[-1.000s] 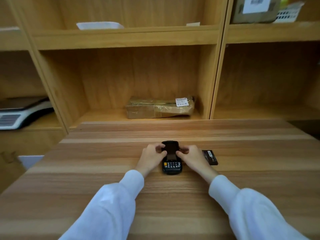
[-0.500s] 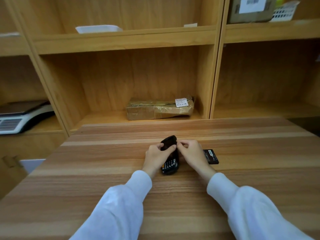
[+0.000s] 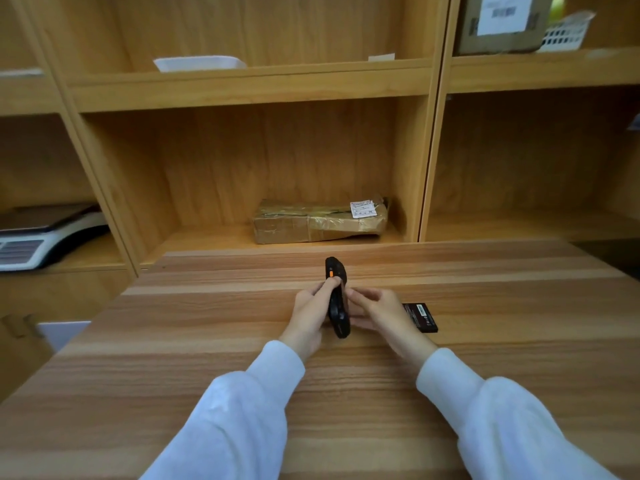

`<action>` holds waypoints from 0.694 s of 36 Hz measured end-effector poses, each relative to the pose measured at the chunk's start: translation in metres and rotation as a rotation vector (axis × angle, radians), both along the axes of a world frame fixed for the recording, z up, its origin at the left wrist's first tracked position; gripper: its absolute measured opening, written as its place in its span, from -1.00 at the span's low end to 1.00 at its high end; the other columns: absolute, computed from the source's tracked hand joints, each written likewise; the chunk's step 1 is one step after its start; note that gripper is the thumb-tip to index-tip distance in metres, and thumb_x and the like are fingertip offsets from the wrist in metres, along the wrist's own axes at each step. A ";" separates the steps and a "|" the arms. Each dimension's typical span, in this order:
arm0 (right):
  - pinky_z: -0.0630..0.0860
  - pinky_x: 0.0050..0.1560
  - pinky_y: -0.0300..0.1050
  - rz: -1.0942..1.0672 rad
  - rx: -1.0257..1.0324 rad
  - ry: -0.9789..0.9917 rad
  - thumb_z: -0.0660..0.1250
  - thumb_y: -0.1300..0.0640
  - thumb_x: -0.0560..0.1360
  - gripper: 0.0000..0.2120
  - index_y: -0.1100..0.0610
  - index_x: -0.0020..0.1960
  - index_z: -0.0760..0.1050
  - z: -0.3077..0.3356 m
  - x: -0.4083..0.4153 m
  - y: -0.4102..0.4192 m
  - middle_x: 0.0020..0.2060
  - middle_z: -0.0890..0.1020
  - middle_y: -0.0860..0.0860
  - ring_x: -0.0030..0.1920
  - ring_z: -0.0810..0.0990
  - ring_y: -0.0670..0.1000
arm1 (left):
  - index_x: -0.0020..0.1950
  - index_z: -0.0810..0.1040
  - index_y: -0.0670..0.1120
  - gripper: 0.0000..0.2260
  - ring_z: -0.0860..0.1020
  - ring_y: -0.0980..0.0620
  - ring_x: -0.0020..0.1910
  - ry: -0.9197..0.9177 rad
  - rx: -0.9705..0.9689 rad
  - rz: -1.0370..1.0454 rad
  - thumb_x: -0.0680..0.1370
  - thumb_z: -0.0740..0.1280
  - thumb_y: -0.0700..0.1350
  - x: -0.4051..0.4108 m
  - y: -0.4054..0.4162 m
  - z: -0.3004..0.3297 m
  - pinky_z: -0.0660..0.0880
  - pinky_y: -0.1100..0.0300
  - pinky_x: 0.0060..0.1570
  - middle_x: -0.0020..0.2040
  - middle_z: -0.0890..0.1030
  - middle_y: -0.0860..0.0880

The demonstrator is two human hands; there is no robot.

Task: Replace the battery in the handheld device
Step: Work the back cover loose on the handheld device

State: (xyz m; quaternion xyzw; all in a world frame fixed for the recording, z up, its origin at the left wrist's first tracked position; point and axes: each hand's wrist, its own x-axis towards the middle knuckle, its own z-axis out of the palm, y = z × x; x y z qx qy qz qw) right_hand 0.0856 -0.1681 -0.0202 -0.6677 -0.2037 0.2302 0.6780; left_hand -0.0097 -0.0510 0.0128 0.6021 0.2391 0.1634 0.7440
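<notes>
Scale (image 3: pixel 38 237): sits on the low shelf at far left, well apart from the work.
Left hand (image 3: pixel 311 311): closed round the device from its left side, thumb up near the orange side button; the far end stands clear above the fingers.
Device (image 3: pixel 337 299): black handheld, turned up on its edge over the worktop (image 3: pixel 173 341), so that only the narrow side shows (neither the keypad face nor the back can be read from here). Whether its lower end touches the wood I cannot tell.
Parcel (image 3: pixel 318 221): taped cardboard, lying in the middle shelf bay behind the worktop, no part of the job.
Right hand (image 3: pixel 375 311): fingers curled against the device's right side, steadying it or feeling along its back; it grips nothing else.
Battery (image 3: pixel 420 317): flat black pack with a label, lying on the worktop just beside the right hand, apart from the device.
Done, by my reading: very little. The device is in hand and tipped over, which looks like the start of getting at the rear cover. No cover lies loose anywhere in view.
Left to do: open the back, lift out the old pack, seat the other one, close up (whether the pack on the worktop is the fresh or the spent one cannot be told, though with no cover off, fresh seems likelier).
</notes>
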 end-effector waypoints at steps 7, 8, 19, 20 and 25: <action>0.72 0.05 0.02 0.010 0.044 0.003 0.44 0.05 0.58 -0.69 0.20 0.25 0.66 0.002 -0.004 -0.004 0.08 0.77 0.12 0.08 0.77 0.10 | 0.22 0.65 -0.17 -0.71 0.67 -0.14 0.17 -0.036 -0.052 -0.051 0.68 0.29 0.00 0.000 0.001 -0.008 0.57 -0.06 0.25 0.10 0.73 -0.20; 0.72 0.05 0.02 -0.011 0.043 -0.014 0.46 0.05 0.57 -0.69 0.20 0.24 0.66 0.002 -0.003 -0.004 0.08 0.77 0.13 0.08 0.77 0.10 | 0.21 0.65 -0.18 -0.72 0.67 -0.15 0.16 -0.044 -0.057 -0.049 0.68 0.29 -0.02 0.000 0.001 -0.008 0.58 -0.07 0.24 0.10 0.72 -0.21; 0.65 0.15 -0.02 -0.223 -0.118 -0.240 0.63 0.03 0.40 -0.60 0.20 0.16 0.71 -0.004 0.002 -0.007 -0.02 0.78 0.03 0.03 0.74 -0.03 | 0.14 0.53 -0.14 -0.78 0.71 -0.03 -0.05 -0.016 0.030 0.056 0.55 0.49 -0.22 -0.002 0.004 -0.013 0.69 0.06 -0.06 -0.03 0.72 -0.16; 0.65 0.16 -0.01 -0.230 -0.137 -0.275 0.63 0.03 0.39 -0.59 0.19 0.17 0.71 -0.004 0.000 -0.008 -0.01 0.78 0.04 0.05 0.74 -0.03 | 0.13 0.53 -0.15 -0.74 0.71 -0.02 -0.07 0.010 0.077 0.073 0.52 0.53 -0.20 0.000 0.005 -0.016 0.68 0.03 -0.03 -0.04 0.73 -0.15; 0.68 0.11 0.05 -0.244 -0.241 -0.374 0.62 0.01 0.41 -0.69 0.12 0.09 0.75 -0.004 -0.005 -0.009 -0.08 0.78 -0.03 -0.03 0.73 -0.10 | 0.01 0.68 -0.06 -0.70 0.73 0.01 -0.03 0.090 0.238 0.114 0.36 0.65 -0.04 0.004 0.010 -0.029 0.64 -0.05 0.14 -0.09 0.76 -0.03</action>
